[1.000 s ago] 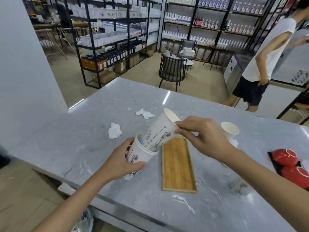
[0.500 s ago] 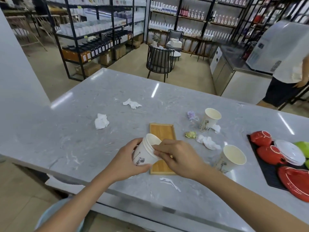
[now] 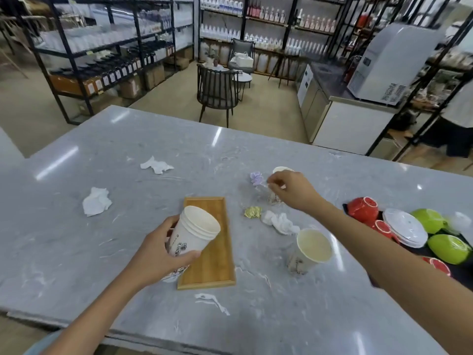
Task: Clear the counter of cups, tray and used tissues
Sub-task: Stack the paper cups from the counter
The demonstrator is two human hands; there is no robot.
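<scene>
My left hand [image 3: 156, 254] grips a stack of nested white paper cups [image 3: 194, 231] above the near left of the wooden tray [image 3: 213, 262]. My right hand [image 3: 291, 189] has reached out to the far paper cup [image 3: 280, 170], fingers curled over its near side; whether it grips the cup is unclear. Another paper cup [image 3: 311, 251] stands upright near my right forearm. Crumpled white tissues lie at the left [image 3: 96, 201], at the back [image 3: 156, 165] and by the tray [image 3: 280, 222]. A yellow wad [image 3: 253, 212] and a purple wad [image 3: 256, 178] lie near the far cup.
On the grey marble counter [image 3: 128, 149], a black mat at the right holds red [image 3: 363, 208] and green bowls [image 3: 449, 248] and white plates [image 3: 405, 226]. A torn paper scrap [image 3: 211, 301] lies near the front edge. A person [image 3: 458, 119] stands at the far right.
The right hand pushed one cup into the cup held by the left hand, let go, and reached forward to the far cup. My view has shifted right.
</scene>
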